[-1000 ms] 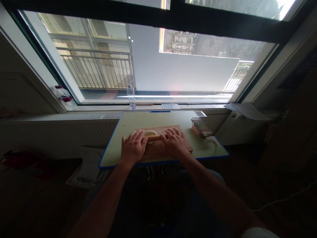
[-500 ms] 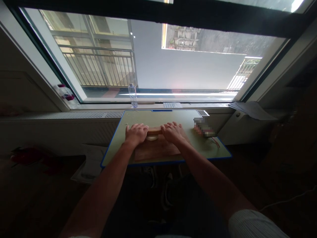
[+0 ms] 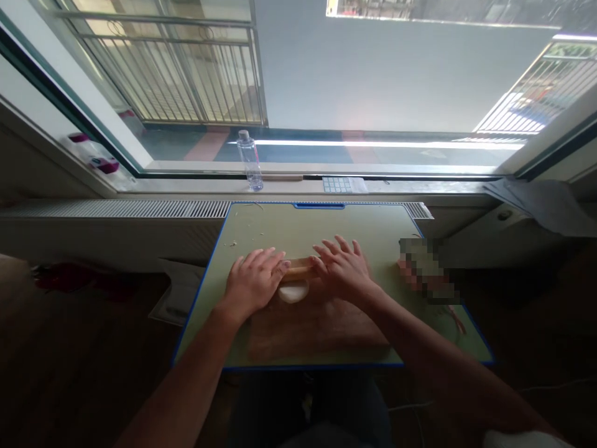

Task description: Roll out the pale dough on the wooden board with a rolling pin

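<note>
A wooden rolling pin [image 3: 298, 269] lies crosswise over a wooden board [image 3: 317, 330]. Just on the near side of the pin, a pale round piece of dough [image 3: 293, 291] shows, its far part hidden beneath. My left hand [image 3: 254, 280] is closed over the pin's left end, thumb against the wood. At the other end, my right hand [image 3: 342, 269] rests on the pin with its fingers spread and stretched forward. Both ends of the pin are covered by my hands.
The board sits on a small green table [image 3: 373, 224] with a blue edge. Crumbs lie at its far left; a blurred-out object [image 3: 426, 270] is at the right. A clear bottle [image 3: 250, 160] stands on the windowsill, and papers [image 3: 545, 205] lie to the right.
The view has tilted down and come closer to the table. My fingers, earlier curled over the pin, have stretched forward, most on the right. More of the dough shows.
</note>
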`<state>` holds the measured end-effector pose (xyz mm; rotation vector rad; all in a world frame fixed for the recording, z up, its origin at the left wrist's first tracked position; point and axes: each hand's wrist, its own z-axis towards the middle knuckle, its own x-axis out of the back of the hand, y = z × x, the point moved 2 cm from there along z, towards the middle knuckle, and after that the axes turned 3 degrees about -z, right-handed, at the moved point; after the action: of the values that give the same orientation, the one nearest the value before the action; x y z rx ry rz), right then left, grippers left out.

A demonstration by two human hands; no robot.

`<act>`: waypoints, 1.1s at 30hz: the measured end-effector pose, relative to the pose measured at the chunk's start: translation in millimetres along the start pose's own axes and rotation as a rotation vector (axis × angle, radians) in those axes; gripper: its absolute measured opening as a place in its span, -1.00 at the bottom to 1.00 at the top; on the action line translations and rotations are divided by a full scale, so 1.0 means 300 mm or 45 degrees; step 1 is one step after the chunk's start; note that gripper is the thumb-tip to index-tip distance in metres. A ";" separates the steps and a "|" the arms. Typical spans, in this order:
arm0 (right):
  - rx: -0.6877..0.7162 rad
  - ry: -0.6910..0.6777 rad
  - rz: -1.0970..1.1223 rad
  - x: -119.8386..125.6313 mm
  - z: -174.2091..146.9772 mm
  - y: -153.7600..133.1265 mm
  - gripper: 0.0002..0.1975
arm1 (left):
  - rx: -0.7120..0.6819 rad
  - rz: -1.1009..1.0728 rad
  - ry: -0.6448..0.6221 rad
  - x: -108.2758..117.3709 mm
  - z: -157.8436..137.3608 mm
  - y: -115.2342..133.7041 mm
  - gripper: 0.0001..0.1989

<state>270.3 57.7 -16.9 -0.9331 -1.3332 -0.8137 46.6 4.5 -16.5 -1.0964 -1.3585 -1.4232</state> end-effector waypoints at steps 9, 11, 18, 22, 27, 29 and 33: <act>-0.025 0.004 0.021 0.002 -0.004 0.045 -0.41 | -0.084 -0.104 -0.238 0.041 -0.025 -0.013 -0.15; -0.031 0.076 0.026 0.002 -0.015 0.043 -0.39 | -0.082 -0.087 -0.179 0.035 -0.040 -0.010 -0.17; -0.109 0.140 0.007 0.013 -0.109 -0.003 -0.40 | -0.131 -0.034 -0.024 0.019 -0.105 0.015 -0.36; -0.138 0.178 0.008 0.000 -0.153 -0.012 -0.41 | -0.128 -0.065 0.000 0.018 -0.117 0.020 -0.45; -0.139 0.155 0.001 -0.018 -0.138 0.001 -0.45 | -0.059 -0.032 0.063 0.019 -0.074 0.027 -0.46; -0.141 0.138 -0.003 -0.018 -0.104 0.007 -0.45 | -0.031 -0.019 0.053 0.017 -0.042 0.025 -0.46; -0.132 0.132 -0.031 -0.014 -0.035 0.016 -0.46 | 0.001 0.005 0.019 0.009 0.014 0.011 -0.47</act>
<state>278.8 50.0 -21.7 -0.9442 -1.2241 -0.9450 49.2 8.5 -13.1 -1.0857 -1.3455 -1.4251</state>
